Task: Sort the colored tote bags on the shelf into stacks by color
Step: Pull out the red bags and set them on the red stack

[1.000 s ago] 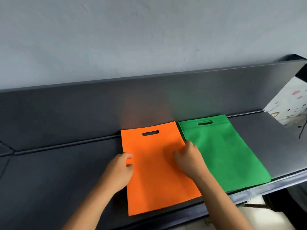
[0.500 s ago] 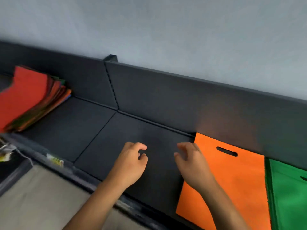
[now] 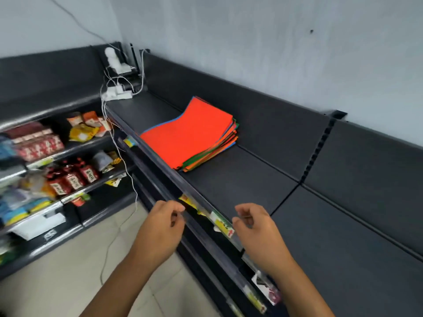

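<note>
While both hands hang empty at the shelf's front edge, the stock reads as follows.

Tote bags: one mixed stack [image 3: 190, 136] on the dark top shelf [image 3: 240, 179], near its front edge and well left of the upright divider; a red-orange bag lies on top, with green, blue and orange edges showing below. The number of bags in the stack cannot be counted.

Shelf sections: two in view on the top level, split by a slotted upright [image 3: 318, 147]; the stack sits in the left section.

Left hand [image 3: 158, 229]: one, raised in front of the shelf's price rail [image 3: 206, 209], fingers loosely curled toward the thumb, holding nothing, well apart from the stack.

Right hand [image 3: 256, 229]: one, raised beside the left, over the front edge of the shelf, fingers loosely curled, holding nothing, touching nothing.

Forearms: two, bare, reaching up from the bottom of the view, roughly level with each other.

Price labels: several yellow, green and red tags along the rail between and below the hands; too blurred to read.

Side shelves [image 3: 68, 156]: at least three levels at left, stocked with red, yellow and blue packets; too blurred to count.

Power strip [image 3: 117, 93]: one white strip with plugs at the far corner, white cables [image 3: 128, 179] running down to the floor.
</note>
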`<state>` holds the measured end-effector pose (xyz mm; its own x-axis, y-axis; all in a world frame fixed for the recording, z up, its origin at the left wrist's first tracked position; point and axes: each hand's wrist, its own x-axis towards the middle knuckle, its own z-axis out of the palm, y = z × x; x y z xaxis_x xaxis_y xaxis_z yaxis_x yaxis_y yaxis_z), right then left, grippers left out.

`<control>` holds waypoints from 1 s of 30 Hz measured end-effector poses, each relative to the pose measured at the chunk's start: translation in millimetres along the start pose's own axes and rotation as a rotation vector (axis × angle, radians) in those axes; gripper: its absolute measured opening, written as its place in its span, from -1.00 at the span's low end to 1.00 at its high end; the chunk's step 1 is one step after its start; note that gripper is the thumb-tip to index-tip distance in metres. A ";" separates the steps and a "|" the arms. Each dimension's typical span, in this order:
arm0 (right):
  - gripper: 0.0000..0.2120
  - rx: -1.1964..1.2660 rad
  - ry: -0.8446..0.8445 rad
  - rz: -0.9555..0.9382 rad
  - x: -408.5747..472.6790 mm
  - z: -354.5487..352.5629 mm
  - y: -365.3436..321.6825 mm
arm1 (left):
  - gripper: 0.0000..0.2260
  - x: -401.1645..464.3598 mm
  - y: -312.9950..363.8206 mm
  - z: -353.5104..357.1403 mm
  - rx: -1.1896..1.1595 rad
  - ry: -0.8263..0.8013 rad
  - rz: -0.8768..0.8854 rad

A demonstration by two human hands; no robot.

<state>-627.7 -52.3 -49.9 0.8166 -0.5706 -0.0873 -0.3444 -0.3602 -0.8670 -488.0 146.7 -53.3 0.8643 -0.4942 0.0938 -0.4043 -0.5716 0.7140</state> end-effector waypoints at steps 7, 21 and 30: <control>-0.78 0.056 0.013 -0.017 50.7 85.5 -56.9 | -0.79 25.8 -81.1 -71.4 0.005 -0.011 -0.016; -0.85 0.053 0.149 0.063 152.8 135.4 -79.7 | -0.78 126.5 -137.5 -102.5 -0.025 -0.081 -0.018; -0.65 0.354 0.529 0.345 272.9 134.0 -53.7 | -0.73 262.8 -140.4 -103.0 -0.097 -0.084 0.009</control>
<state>-324.2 -89.8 -92.9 0.3243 -0.9217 -0.2129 -0.2982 0.1140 -0.9477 -173.3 164.5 -57.4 0.8307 -0.5548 0.0452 -0.3778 -0.5024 0.7777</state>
